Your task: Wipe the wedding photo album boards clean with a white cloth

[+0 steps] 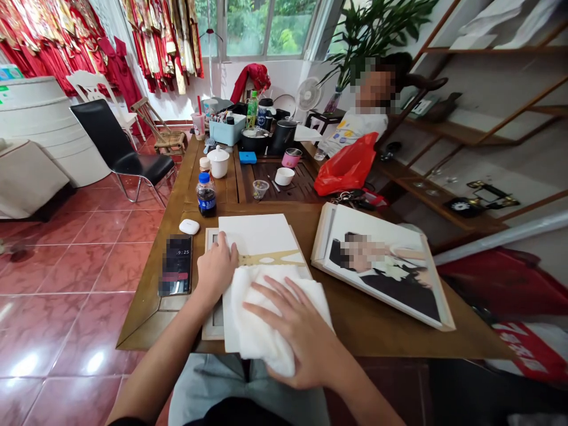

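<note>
A white board (257, 228) with a gold-toned band across it lies on a pale frame (209, 331) at the table's near edge. My left hand (216, 263) rests on the board's left edge, with its index finger stretched forward and its thumb apart. Over the board's near half is a folded white cloth (248, 290). My right hand (288, 319) presses on this cloth, fingers spread over its top and thumb bent at its near edge. The cloth covers much of the board beneath.
A framed photo (390, 266) lies at right. A phone (176, 263), a white earbud case (189, 226) and a dark drink bottle (206, 195) stand left of the board. Farther back are a red plastic bag (348, 165), a white cup (284, 176) and a seated person (359, 127).
</note>
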### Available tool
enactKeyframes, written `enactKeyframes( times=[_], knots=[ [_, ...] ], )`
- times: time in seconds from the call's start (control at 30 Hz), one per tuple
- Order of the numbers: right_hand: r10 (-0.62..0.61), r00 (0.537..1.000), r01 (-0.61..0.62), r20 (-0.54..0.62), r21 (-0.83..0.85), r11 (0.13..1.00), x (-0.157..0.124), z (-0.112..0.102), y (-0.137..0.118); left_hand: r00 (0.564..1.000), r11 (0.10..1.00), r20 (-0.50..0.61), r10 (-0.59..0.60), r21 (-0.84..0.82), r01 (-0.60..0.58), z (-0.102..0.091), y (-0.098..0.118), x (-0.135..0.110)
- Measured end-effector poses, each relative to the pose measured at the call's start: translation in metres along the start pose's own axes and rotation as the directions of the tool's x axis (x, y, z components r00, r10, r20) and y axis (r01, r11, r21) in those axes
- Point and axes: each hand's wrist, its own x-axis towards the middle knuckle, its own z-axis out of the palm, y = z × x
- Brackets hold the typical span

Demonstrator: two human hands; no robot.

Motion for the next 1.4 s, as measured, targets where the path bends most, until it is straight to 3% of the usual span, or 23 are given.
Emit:
enactKeyframes(
  times=[0.13,0.23,0.33,0.5,0.63,0.8,0.93,1.03,1.13,1.3,1.4],
  knots=[
    [0.07,0.975,-0.093,-0.212,-0.099,0.991,-0.036,0.005,0.025,1.0,1.0,0.003,-0.009,-0.009,0.009,-0.002,0.002,-0.001],
    [0.08,0.957,-0.122,-0.277,-0.135,0.983,-0.046,0.005,0.027,1.0,1.0,-0.003,-0.01,-0.015,0.01,-0.002,0.003,-0.001],
    [0.097,0.971,-0.124,-0.219,-0.113,0.986,-0.034,0.003,0.011,1.0,1.0,-0.007,-0.007,-0.022,0.007,-0.001,0.003,-0.002],
    [0.048,0.999,-0.048,-0.024,0.015,0.999,0.005,0.004,-0.026,1.0,1.0,-0.003,-0.014,-0.014,0.014,-0.002,0.003,-0.002],
    [0.017,0.999,-0.015,-0.032,0.081,0.997,0.019,0.008,-0.039,1.0,1.0,0.02,-0.022,0.006,0.022,-0.003,0.004,-0.001],
    [0.111,0.984,-0.11,-0.136,0.01,0.994,-0.004,0.008,-0.015,1.0,1.0,0.012,-0.01,0.011,0.009,-0.002,0.003,0.0],
    [0.217,0.917,-0.26,-0.335,-0.089,0.962,-0.032,0.007,0.013,1.0,1.0,0.011,-0.002,0.007,0.002,-0.001,0.002,0.002],
    [0.227,0.898,-0.287,-0.376,-0.112,0.951,-0.037,0.007,0.018,1.0,1.0,0.016,-0.002,0.003,0.002,-0.001,0.002,0.002],
    [0.224,0.917,-0.269,-0.331,-0.097,0.958,-0.024,0.007,0.005,1.0,1.0,0.021,-0.005,0.002,0.005,-0.002,0.003,0.002],
    [0.132,0.982,-0.132,-0.136,0.011,0.991,0.013,0.009,-0.03,1.0,1.0,0.009,-0.001,0.018,0.001,-0.002,0.003,0.001],
    [0.096,0.987,-0.088,-0.127,0.062,0.994,0.024,0.012,-0.039,1.0,1.0,0.004,0.004,0.029,-0.004,-0.002,0.001,0.001]
  ],
)
